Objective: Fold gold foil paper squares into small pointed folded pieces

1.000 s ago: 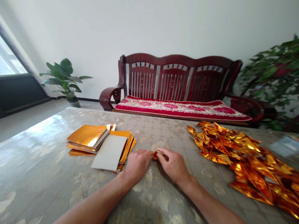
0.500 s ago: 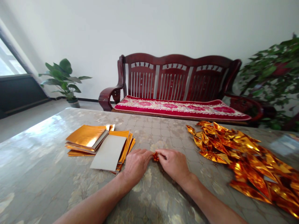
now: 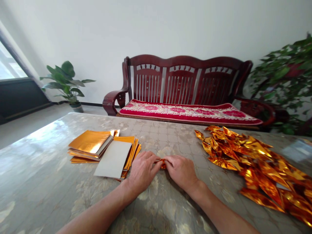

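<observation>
A small piece of orange-gold foil paper (image 3: 163,164) is pinched between my two hands, low over the middle of the table; most of it is hidden by the fingers. My left hand (image 3: 144,169) is closed on its left end, thumb and fingertips together. On its right end, my right hand (image 3: 181,169) grips with curled fingers. Just left of my left hand lies a stack of foil sheets (image 3: 114,158), a pale grey back facing up on top. Another foil stack (image 3: 89,143), gold side up, sits beside it.
On the right of the patterned table (image 3: 60,195) spreads a heap of folded gold foil pieces (image 3: 253,159). A clear plastic item (image 3: 296,150) lies near the right edge. Beyond the table stand a dark red wooden bench (image 3: 182,78) and a potted plant (image 3: 67,81).
My left fingers and thumb have shifted slightly on the foil, the thumb lower now. My right fingers have closed further over its end. The stacks and the heap have stayed put.
</observation>
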`<state>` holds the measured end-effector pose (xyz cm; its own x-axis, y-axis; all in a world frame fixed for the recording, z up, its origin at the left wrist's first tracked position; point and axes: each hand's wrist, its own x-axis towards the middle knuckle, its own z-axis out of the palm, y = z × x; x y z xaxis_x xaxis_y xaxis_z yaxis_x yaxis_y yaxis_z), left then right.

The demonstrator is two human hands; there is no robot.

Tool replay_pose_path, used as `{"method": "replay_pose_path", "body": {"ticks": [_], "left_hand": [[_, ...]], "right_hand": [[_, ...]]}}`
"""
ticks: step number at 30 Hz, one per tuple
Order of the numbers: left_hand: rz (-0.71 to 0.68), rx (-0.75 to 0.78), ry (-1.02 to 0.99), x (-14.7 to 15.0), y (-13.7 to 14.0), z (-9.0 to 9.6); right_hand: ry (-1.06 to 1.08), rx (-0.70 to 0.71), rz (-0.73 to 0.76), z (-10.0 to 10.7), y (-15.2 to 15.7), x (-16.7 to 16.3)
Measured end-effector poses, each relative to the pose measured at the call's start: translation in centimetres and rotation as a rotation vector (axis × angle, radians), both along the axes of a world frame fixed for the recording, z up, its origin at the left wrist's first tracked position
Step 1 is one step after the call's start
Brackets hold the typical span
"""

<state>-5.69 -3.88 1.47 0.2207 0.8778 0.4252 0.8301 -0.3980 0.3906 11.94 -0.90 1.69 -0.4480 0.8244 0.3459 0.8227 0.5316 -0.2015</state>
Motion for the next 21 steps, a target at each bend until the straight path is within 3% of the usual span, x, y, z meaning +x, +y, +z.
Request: {"method": "replay_pose_path", "body": {"ticks": [9,21], "left_hand": [[0.073,-0.145,-0.076,0.25,0.12,0.06],[0.067,-0.088,0.024,-0.06,0.27,-0.19]], "right_hand": [[0.004,0.014,0.014,0.09,-0.4,-0.41],[0.03,-0.018,-0.003,0.09,-0.35,-0.48]]}}
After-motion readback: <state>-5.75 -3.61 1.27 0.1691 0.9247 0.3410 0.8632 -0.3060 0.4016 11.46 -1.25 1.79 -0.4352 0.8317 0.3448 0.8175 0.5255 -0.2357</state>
